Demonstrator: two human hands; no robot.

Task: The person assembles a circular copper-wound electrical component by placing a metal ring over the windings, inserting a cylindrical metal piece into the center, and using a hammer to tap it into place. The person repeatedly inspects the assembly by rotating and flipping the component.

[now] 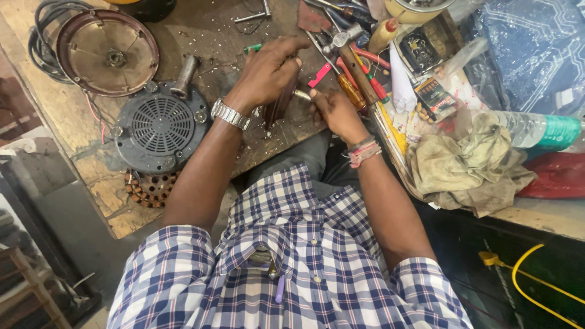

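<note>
Head view: the left hand [268, 70] has its fingers closed round a flat, dark brown piece [280, 105] held on edge above the tabletop [201, 36]. The right hand [334, 111] pinches a small metal part [302, 95] against it. The piece looks stiff and light (probably thin-edged), best gripped along its upper rim.
</note>
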